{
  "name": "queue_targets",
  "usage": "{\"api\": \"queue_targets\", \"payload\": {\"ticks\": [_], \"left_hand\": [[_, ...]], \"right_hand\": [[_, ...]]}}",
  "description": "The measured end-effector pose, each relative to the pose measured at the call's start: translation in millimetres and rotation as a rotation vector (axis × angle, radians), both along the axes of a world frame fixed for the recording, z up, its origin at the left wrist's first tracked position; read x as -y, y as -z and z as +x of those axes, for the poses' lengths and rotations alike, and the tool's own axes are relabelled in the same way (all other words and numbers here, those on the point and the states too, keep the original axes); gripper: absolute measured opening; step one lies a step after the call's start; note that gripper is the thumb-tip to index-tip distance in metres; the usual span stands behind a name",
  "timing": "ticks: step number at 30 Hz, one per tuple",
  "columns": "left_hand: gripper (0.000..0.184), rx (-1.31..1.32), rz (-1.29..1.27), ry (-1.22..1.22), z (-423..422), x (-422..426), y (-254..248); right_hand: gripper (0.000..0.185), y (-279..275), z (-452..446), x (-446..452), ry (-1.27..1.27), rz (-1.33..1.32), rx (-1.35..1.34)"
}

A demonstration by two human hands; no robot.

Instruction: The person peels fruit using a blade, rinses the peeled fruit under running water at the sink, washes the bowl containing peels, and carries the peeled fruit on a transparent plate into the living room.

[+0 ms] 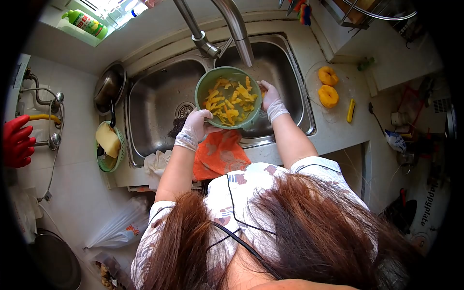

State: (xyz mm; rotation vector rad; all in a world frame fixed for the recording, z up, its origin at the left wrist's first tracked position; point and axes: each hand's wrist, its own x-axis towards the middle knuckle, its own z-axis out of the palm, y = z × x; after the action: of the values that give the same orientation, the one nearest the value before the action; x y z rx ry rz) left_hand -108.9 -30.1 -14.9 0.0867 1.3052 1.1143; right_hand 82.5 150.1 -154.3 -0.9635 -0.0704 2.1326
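Bowl [205,82] between two hands, over the middle of a double sink [150,104], just on the near side of the faucet [239,36]; whether it is lifted or resting on the sink cannot be told. The left hand [195,124] grips the near left edge, thumb at the rim and fingers partly hidden below. The right hand [270,96] is closed around the right edge, fingers curled, their tips mostly out of sight. Sound handling calls for equal support from opposite sides, with the rim level — any tilt could send loose pieces toward the low edge. The thin gloves [277,111] may slip if wet, so support from beneath seems safer than a pinch of the rim alone; a gap from the faucet avoids a knock. The bowl is round, green and smooth-walled. Inside, yellow strips [243,92] lie scattered — irregular, some curled, a few tending toward orange — apparently in shallow liquid, though its depth is not discernible.
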Motion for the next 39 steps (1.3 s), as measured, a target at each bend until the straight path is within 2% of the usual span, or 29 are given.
{"api": "queue_targets", "payload": {"ticks": [11, 14, 17, 23, 26, 39], "left_hand": [[0.046, 0.017, -0.029, 0.011, 0, -4, -4], [0.046, -0.008, -0.037, 0.025, -1, -5, -2], [0.046, -0.019, -0.040, 0.038, -1, -6, 0], [0.047, -0.021, -0.049, 0.033, 0, -8, -2], [0.047, -0.026, -0.060, 0.038, 0, -9, -4], [0.047, -0.062, -0.085, 0.049, 8, -13, -15]], "right_hand": [[0.021, 13, 7, -5, -0.047, -0.058, -0.108], [0.021, 22, 6, -7, -0.014, -0.039, -0.030], [0.019, 3, 8, -2, -0.031, -0.029, -0.036], [0.020, 24, 10, -10, 0.000, -0.040, -0.055], [0.021, 8, 6, -4, 0.009, -0.028, 0.032], [0.022, 4, 10, -1, 0.008, -0.015, 0.051]]}}
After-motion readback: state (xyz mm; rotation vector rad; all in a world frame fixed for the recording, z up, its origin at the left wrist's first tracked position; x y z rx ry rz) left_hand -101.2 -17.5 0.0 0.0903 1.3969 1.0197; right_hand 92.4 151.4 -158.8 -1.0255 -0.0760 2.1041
